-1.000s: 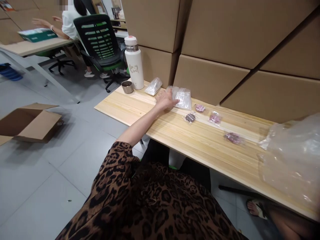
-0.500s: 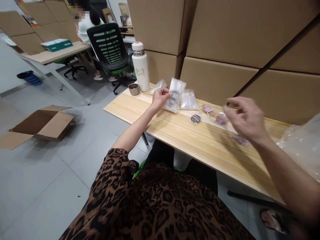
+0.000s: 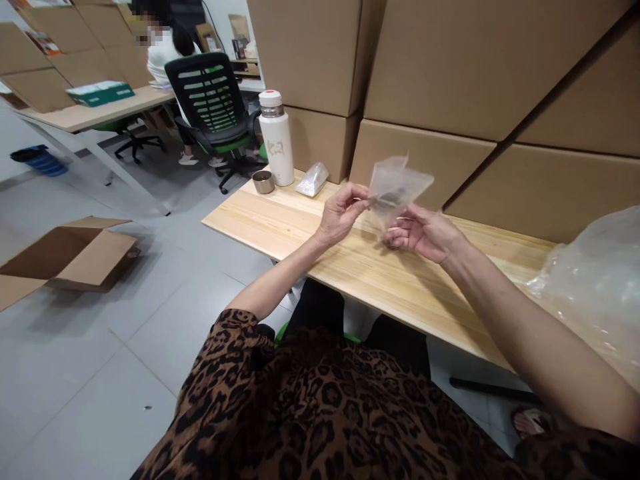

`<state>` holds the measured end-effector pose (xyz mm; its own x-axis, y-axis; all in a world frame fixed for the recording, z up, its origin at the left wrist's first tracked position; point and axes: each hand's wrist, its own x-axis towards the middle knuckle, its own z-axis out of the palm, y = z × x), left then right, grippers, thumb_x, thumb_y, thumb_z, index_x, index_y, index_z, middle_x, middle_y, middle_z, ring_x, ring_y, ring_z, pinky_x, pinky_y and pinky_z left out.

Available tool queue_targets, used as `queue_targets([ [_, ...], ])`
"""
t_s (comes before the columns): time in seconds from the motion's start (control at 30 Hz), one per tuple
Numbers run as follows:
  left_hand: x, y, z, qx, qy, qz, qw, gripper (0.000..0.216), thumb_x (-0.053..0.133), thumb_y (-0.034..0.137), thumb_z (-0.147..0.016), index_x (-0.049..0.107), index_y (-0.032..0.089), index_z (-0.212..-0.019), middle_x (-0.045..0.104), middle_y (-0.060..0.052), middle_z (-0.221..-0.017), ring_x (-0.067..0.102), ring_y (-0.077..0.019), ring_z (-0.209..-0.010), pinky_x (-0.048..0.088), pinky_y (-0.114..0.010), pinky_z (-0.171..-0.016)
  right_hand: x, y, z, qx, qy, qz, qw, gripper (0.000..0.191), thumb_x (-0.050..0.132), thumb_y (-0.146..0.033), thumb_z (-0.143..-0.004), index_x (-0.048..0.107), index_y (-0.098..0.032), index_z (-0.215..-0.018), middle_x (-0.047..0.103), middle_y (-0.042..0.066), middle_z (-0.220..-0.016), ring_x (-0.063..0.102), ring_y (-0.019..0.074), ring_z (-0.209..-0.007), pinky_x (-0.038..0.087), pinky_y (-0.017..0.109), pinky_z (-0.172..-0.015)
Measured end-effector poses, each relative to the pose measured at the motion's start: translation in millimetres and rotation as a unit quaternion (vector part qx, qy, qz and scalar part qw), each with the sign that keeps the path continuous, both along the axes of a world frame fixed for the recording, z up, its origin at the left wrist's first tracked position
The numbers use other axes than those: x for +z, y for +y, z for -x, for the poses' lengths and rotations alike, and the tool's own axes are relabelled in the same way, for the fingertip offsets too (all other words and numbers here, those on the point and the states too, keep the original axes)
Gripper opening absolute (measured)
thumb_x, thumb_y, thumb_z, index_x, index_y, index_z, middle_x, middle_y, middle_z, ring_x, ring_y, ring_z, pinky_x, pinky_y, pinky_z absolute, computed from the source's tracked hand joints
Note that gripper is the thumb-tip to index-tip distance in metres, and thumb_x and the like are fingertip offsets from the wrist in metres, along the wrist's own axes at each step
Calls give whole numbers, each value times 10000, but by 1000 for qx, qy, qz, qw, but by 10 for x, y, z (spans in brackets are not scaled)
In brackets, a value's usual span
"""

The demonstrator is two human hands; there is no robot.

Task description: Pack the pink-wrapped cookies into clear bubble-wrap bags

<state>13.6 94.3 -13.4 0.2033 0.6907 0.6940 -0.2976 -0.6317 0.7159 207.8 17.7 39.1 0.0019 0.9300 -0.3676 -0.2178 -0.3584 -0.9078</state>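
Both hands hold a small clear plastic bag [image 3: 397, 187] up over the wooden table [image 3: 380, 280]. My left hand [image 3: 343, 213] pinches the bag's left edge between thumb and fingers. My right hand [image 3: 423, 231] sits under the bag's lower right, fingers curled and touching it. Something small and dark shows inside the bag near my left fingertips. The hands and the bag hide the small packets that lay on the table behind them.
A white thermos [image 3: 276, 138] and a metal cup [image 3: 263, 181] stand at the table's far left end, next to another clear packet [image 3: 311, 180]. Cardboard boxes [image 3: 425, 73] wall the back. A big crumpled plastic bag [image 3: 595, 280] lies right. An open carton [image 3: 60, 257] lies on the floor; a person sits at another desk.
My left hand lifted the clear bag off the table and brought it toward me. My right hand came in from the right and met the bag's lower edge.
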Motion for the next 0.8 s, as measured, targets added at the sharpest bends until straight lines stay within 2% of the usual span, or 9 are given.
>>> queue_targets([
  [0.13,-136,-207,-67,6,70,-188,980,272,635,465,-1070,703,228,-954,779,-88,-1123,750,-224,-1197,587,-443,-1083,-2,-43,-109,-11,-22,-43,999,133,611,-260,-1008,722,-208,-957,778,84,-934,723,203,-801,612,328,-718],
  [0.23,-240,-315,-55,-4,113,-243,963,265,556,422,-1109,694,229,-991,779,-105,-1212,724,-235,-1310,587,-480,-1121,-43,-88,-230,-9,-72,-72,995,82,735,-243,-901,763,-204,-968,796,94,-1047,727,202,-880,623,320,-795],
  [0.37,-230,-272,-6,16,95,-233,968,172,581,368,-1105,685,236,-1066,789,-98,-1220,746,-227,-1285,593,-456,-1109,-61,-104,-361,63,-171,-167,969,533,813,-258,-823,730,-295,-1348,797,34,-1082,729,200,-879,610,338,-800],
  [0.4,-196,-237,4,15,85,-231,969,145,596,347,-1099,690,238,-1079,794,-90,-1211,753,-224,-1272,593,-447,-1104,-45,-84,-372,83,-205,-204,954,571,818,-289,-836,712,-317,-1396,796,25,-1084,734,206,-903,611,354,-828],
  [0.43,-152,-197,10,9,72,-229,971,125,614,331,-1091,697,238,-1083,799,-80,-1195,761,-221,-1252,594,-439,-1097,-20,-53,-373,101,-240,-241,935,525,817,-335,-857,729,-323,-1375,795,24,-1075,737,218,-936,610,375,-866],
  [0.53,3,-54,6,-17,33,-212,977,98,667,318,-1062,718,236,-1083,802,-58,-1155,778,-209,-1167,601,-405,-1056,107,92,-333,118,-345,-355,861,217,761,-482,-939,822,-299,-1039,783,32,-996,730,246,-989,589,425,-963],
  [0.6,100,73,-10,-26,7,-197,980,122,679,345,-1054,721,242,-1103,793,-56,-1160,769,-206,-1158,594,-394,-1052,228,209,-306,97,-407,-428,801,247,711,-493,-984,803,-283,-890,768,41,-944,716,239,-944,578,421,-949],
  [0.7,179,332,-49,-13,6,-157,987,239,689,456,-1036,706,262,-1173,753,-80,-1299,703,-245,-1309,528,-447,-1169,421,380,-321,35,-469,-504,724,203,659,-369,-1019,813,-254,-955,789,68,-991,705,204,-911,554,360,-889],
  [0.8,127,610,-133,40,56,-64,996,358,691,532,-1005,651,293,-1269,704,-84,-1395,644,-260,-1383,452,-489,-1258,554,536,-385,-14,-492,-511,704,198,641,-257,-1010,831,-210,-1037,821,87,-1058,720,174,-930,538,303,-880],
])
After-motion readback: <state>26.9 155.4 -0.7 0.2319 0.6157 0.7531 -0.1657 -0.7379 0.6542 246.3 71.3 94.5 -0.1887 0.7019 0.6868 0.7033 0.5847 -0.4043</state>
